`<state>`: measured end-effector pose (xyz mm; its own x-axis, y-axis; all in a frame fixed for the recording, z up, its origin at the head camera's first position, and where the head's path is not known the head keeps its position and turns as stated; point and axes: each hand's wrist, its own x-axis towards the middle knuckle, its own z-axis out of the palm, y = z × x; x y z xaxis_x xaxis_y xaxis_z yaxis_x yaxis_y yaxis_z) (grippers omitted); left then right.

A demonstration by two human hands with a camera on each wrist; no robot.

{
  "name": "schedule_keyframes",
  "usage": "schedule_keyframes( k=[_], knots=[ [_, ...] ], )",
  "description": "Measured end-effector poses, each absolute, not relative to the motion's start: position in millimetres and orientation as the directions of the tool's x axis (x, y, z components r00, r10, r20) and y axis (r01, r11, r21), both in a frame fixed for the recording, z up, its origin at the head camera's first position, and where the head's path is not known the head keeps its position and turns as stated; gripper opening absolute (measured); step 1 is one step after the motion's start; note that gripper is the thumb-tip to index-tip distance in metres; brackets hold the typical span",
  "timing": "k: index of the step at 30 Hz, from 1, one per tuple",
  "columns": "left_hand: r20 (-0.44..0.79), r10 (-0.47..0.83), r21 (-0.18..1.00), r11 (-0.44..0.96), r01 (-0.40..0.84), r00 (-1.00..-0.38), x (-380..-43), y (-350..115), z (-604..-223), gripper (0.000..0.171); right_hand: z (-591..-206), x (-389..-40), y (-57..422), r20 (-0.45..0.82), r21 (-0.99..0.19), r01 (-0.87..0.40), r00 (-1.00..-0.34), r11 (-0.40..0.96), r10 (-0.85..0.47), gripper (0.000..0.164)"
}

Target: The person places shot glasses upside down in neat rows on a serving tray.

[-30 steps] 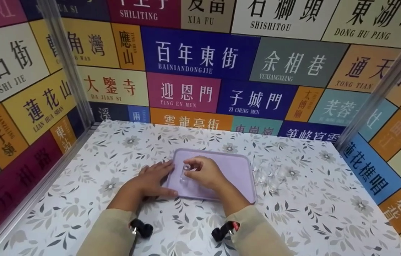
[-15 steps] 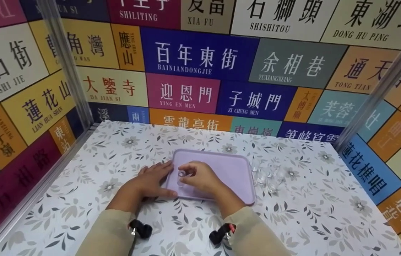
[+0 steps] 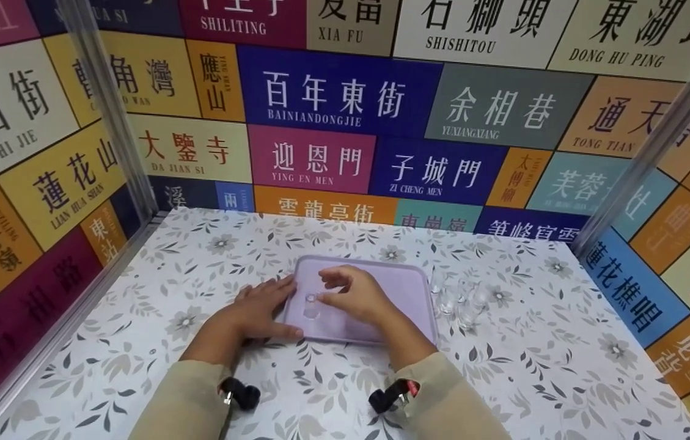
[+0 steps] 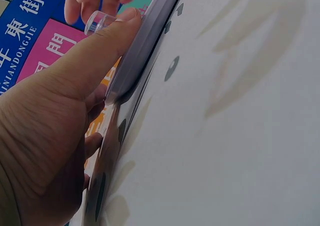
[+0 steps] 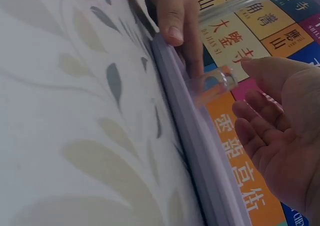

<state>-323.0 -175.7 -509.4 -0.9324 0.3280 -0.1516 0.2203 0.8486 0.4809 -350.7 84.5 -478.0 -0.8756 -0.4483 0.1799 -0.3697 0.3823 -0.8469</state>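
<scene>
A small clear bottle [image 3: 312,307] stands upright near the left end of a lilac tray [image 3: 393,293]. My right hand [image 3: 357,296] is just right of it, with thumb and fingers spread apart and holding nothing. In the right wrist view a gap shows between the thumb and the bottle [image 5: 216,86]. My left hand [image 3: 259,310] rests along the tray's left edge, fingers straight and thumb at the near left corner. The left wrist view shows the thumb [image 4: 100,51] lying against the tray's side [image 4: 135,61], partly covering the bottle [image 4: 100,21].
Several clear, transparent pieces [image 3: 461,302] cluster on the table just right of the tray. A floral cloth [image 3: 345,391] covers the table. Panels with large lettering [image 3: 345,91] wall in the back and both sides.
The right hand brought the bottle down and slightly left onto the tray, then let go of it and drew its fingers apart. The left hand has stayed at the tray's edge.
</scene>
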Motion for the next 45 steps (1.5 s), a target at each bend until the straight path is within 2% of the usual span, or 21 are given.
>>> schedule_keyframes(
  k=[6, 13, 20, 23, 38, 45],
  knots=[
    [-0.141, 0.328, 0.466, 0.854, 0.229, -0.934, -325, -178, -510, 0.117, -459, -358, 128, 0.219, -0.848, -0.358, -0.908, 0.390, -0.357, 0.047],
    [-0.117, 0.335, 0.474, 0.846, 0.244, -0.935, -325, -183, -511, 0.118, -443, -362, 188, 0.206, -0.878, -0.283, -0.952, 0.386, -0.228, 0.053],
    [-0.142, 0.301, 0.482, 0.853, 0.199, -0.943, -322, -185, -509, 0.118, -431, -358, 243, 0.246, -0.870, -0.288, -0.957, 0.401, -0.154, 0.063],
    [-0.140, 0.301, 0.481, 0.854, 0.201, -0.943, -321, -188, -507, 0.117, -428, -355, 264, 0.240, -0.865, -0.268, -0.963, 0.423, -0.119, 0.063],
    [-0.111, 0.327, 0.467, 0.850, 0.241, -0.938, -319, -183, -512, 0.117, -442, -349, 339, 0.162, -0.842, -0.144, -0.987, 0.520, -0.010, 0.067],
    [-0.120, 0.335, 0.471, 0.848, 0.244, -0.934, -322, -174, -514, 0.117, -456, -346, 371, 0.129, -0.832, -0.108, -0.992, 0.544, 0.001, 0.076]
  ],
)
